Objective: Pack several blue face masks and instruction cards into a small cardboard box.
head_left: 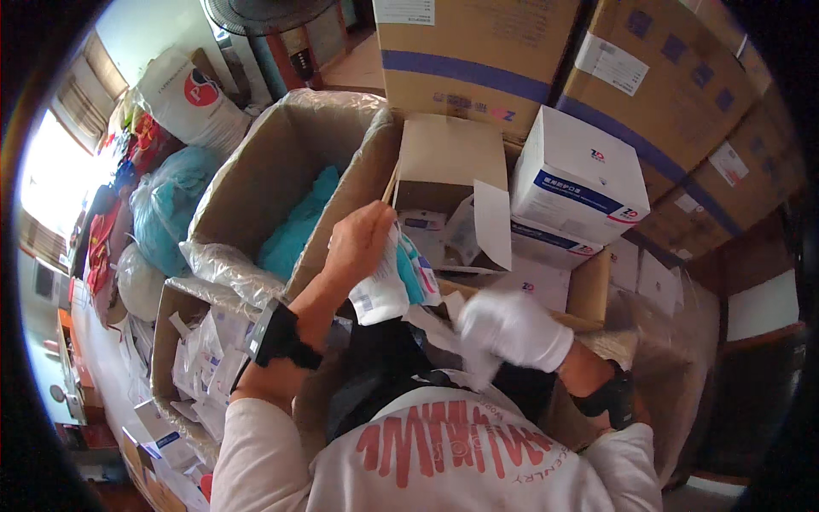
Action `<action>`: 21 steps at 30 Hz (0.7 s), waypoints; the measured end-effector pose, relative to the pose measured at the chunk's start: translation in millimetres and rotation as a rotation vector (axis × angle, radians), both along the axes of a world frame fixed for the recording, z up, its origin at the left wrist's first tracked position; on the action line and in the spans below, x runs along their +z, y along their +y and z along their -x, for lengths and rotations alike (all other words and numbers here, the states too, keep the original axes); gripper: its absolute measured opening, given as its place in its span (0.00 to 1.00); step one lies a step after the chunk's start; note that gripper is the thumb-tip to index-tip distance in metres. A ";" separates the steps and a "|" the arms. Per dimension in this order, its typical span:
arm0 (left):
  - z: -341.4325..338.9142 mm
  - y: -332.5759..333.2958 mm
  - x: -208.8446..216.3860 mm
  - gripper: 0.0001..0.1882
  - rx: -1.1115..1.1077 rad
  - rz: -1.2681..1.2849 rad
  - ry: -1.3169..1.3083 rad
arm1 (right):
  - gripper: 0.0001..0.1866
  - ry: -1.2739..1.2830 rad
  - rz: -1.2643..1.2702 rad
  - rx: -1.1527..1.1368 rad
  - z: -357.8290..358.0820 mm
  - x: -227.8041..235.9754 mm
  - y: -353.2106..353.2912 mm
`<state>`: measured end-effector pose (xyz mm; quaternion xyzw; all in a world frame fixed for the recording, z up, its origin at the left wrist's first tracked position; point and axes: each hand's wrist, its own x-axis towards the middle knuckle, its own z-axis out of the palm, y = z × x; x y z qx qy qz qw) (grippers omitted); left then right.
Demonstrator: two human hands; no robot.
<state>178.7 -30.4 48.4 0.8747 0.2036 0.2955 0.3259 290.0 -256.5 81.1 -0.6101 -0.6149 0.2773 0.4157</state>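
Observation:
My left hand (360, 243) is bare, its fingers closed on a bundle of white and teal packets (384, 290) that hangs in front of me. What is inside the packets I cannot make out. My right hand (512, 331), in a white glove, is apart from the bundle, to its right, and smeared by motion. Its fingers do not show clearly. Just beyond both hands, an opened carton (450, 154) with a raised flap holds white packets. Left of it, a large plastic-lined cardboard box (277, 141) contains teal material (299, 226).
White printed boxes (573, 171) are stacked at the right beside a carton. Large brown cartons (478, 64) with blue bands rise behind. A lower box of clear and white packets (205, 363) sits at the left, near teal bags (175, 209) and a white sack (192, 98).

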 end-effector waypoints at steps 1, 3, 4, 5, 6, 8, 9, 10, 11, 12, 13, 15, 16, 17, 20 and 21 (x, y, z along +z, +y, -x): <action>1.7 -3.4 -0.1 0.10 -0.020 -0.021 -0.051 | 0.09 0.076 -0.010 -0.158 -1.5 13.6 4.2; -0.7 -12.1 5.4 0.10 -0.077 -0.057 -0.085 | 0.07 0.043 -0.148 -0.329 -6.2 27.5 19.7; -1.8 -16.1 9.3 0.09 -0.129 -0.096 -0.121 | 0.07 0.040 -0.152 -0.334 -5.1 22.8 26.3; -4.2 -18.8 9.3 0.08 -0.153 -0.124 -0.142 | 0.07 0.011 -0.140 -0.306 -6.1 12.2 33.7; -6.0 -21.0 9.5 0.08 -0.161 -0.125 -0.145 | 0.07 -0.018 -0.126 -0.278 -7.7 1.0 39.8; -2.9 -24.6 11.9 0.07 -0.178 -0.150 -0.197 | 0.08 0.050 -0.088 -0.272 -2.6 -9.8 43.6; -2.5 -24.9 10.6 0.07 -0.157 -0.161 -0.190 | 0.08 0.131 -0.025 -0.234 -0.9 -10.5 44.4; -1.5 -25.3 8.5 0.07 -0.152 -0.162 -0.190 | 0.09 0.214 0.040 -0.193 0.8 -10.9 45.4; -0.9 -25.9 6.5 0.07 -0.142 -0.161 -0.186 | 0.10 0.275 0.086 -0.171 1.4 -10.8 46.0; -0.1 -26.5 5.3 0.06 -0.131 -0.160 -0.183 | 0.10 0.273 0.087 -0.168 2.0 -10.5 47.4; 0.9 -27.2 5.5 0.06 -0.130 -0.159 -0.183 | 0.10 0.232 0.110 -0.188 2.9 -10.2 49.0; 3.0 -28.9 7.1 0.07 -0.174 -0.234 -0.092 | 0.10 0.190 0.133 -0.206 4.6 -13.9 52.1; 3.4 -30.8 8.7 0.07 -0.173 -0.235 -0.094 | 0.10 0.130 0.114 -0.212 4.6 -21.0 53.9; 2.3 -32.4 9.0 0.07 -0.181 -0.217 -0.079 | 0.10 0.069 0.097 -0.220 3.2 -29.0 55.7; -0.2 -33.8 2.0 0.07 -0.127 -0.182 -0.055 | 0.09 0.136 -0.089 -0.256 -0.5 -44.8 58.8; -1.5 -34.0 -0.8 0.08 -0.067 -0.163 -0.044 | 0.09 0.133 -0.090 -0.254 -1.7 -44.9 56.7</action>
